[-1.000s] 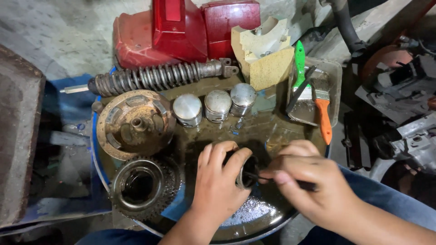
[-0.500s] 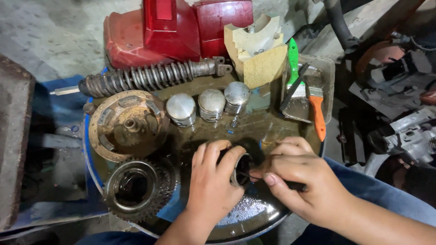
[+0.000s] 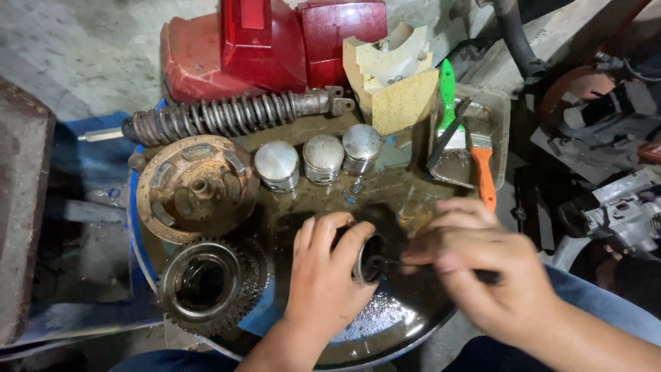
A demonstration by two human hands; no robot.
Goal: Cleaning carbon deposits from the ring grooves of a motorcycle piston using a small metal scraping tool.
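Two hands meet over the oily basin [image 3: 406, 324]: the left hand [image 3: 323, 282] is wrapped around a small dark cylindrical part [image 3: 368, 258], fingers curled over its top, open end turned toward the right hand [image 3: 482, 275]. That right hand pinches a thin dark tool [image 3: 396, 263], fingers pressed together, its tip touching the part's mouth; what kind of tool it is, I cannot tell. Doing this well, by my judgement, means holding the part steady and low over the liquid, rotating it a little at a time and keeping the tip working along the inner rim so drips fall back into the basin. Just beyond the left hand's fingertips stand three metal pistons [image 3: 322, 160] in a row, with a coiled shock spring [image 3: 220, 117] lying further out and red plastic covers [image 3: 275, 48] behind that. Off the left hand's outer side sit a rusty round hub [image 3: 196, 189] and, nearer the wrist, a toothed gear [image 3: 206, 282]. Beyond the right hand an orange-handled brush [image 3: 482, 172] and a green-handled tool [image 3: 447, 89] rest in a clear tray [image 3: 501, 110], close enough to catch a knuckle.
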